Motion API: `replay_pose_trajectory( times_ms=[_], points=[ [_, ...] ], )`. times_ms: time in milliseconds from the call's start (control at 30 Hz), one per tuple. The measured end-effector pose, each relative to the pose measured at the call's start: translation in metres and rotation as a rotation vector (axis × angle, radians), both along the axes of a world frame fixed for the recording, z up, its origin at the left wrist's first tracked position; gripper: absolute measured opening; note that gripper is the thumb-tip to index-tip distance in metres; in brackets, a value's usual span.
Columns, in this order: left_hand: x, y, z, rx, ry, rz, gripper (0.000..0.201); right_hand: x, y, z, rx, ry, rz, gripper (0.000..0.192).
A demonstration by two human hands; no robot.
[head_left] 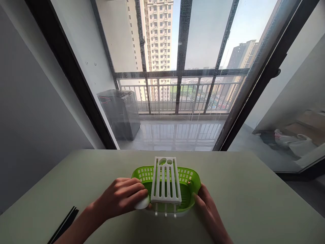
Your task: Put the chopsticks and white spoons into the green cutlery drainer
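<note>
Left grip: the left hand (122,196) is curled shut over the left end of the green basket (186,189), the fingers wrapped on a white rounded edge (142,202) at the lower rim.
Right grip: the right hand (207,208) is pressed to the basket's right end; a thumb is seen at the rim, but the fingers are hidden behind the wall, so how far the hold closes cannot be told.
Basket position: it is set on the worktop (254,203), centred just ahead of the person, between both hands.
White rack (166,181): a slatted insert with round holes at its far end is laid across the basket's middle, tilted up away from the viewer; three short pegs are seen hanging over the near rim.
Reason for hold: judged, the basket is steadied from both ends so that the rack stays seated.
Hand pose: both forearms are brought in from the near edge, wrists low, palms turned inward.
Surroundings: black thin sticks (64,225) are lying at the near left of the worktop, well apart; beyond it, a glazed balcony door (177,67) is seen.
</note>
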State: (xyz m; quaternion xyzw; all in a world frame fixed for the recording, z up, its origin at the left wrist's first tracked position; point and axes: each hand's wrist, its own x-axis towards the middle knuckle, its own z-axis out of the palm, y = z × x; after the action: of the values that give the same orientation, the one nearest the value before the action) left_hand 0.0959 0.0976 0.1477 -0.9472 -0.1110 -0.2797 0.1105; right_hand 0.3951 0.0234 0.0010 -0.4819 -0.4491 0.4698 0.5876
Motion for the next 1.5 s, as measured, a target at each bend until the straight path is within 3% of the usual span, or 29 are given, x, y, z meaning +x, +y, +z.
replay_pose_trajectory(
  times_ms=[267, 533, 800, 967, 1067, 1200, 1267, 1400, 1500],
  points=[
    [-0.003, 0.009, 0.000, 0.023, 0.059, 0.000, 0.009, 0.001, -0.001, 0.002, -0.002, -0.003, 0.010, 0.053],
    [0.001, 0.014, 0.002, 0.055, 0.096, -0.009, 0.023, -0.001, 0.001, -0.002, -0.035, -0.006, -0.020, 0.056],
    [-0.002, 0.006, 0.019, 0.091, 0.081, 0.029, 0.004, -0.001, 0.001, 0.000, -0.046, -0.017, -0.017, 0.058],
    [-0.007, 0.004, 0.028, 0.099, 0.044, 0.043, 0.017, 0.000, 0.000, 0.003, -0.027, -0.023, 0.001, 0.056],
    [-0.016, 0.006, 0.030, 0.089, -0.028, 0.073, 0.013, -0.002, -0.001, 0.004, -0.030, -0.028, -0.015, 0.055],
    [-0.026, 0.012, 0.030, 0.100, -0.303, 0.285, 0.009, -0.008, -0.002, 0.005, -0.008, -0.023, -0.103, 0.055],
    [-0.028, 0.013, 0.032, 0.015, -0.506, 0.444, 0.013, -0.010, -0.002, 0.005, -0.004, -0.020, -0.129, 0.055],
    [-0.027, 0.012, 0.046, -0.439, -0.939, 0.802, 0.017, -0.008, -0.002, 0.004, -0.015, -0.018, -0.087, 0.053],
    [-0.036, 0.010, 0.057, -0.736, -1.042, 0.917, 0.035, -0.002, -0.002, 0.001, -0.003, -0.014, -0.045, 0.051]
  ],
)
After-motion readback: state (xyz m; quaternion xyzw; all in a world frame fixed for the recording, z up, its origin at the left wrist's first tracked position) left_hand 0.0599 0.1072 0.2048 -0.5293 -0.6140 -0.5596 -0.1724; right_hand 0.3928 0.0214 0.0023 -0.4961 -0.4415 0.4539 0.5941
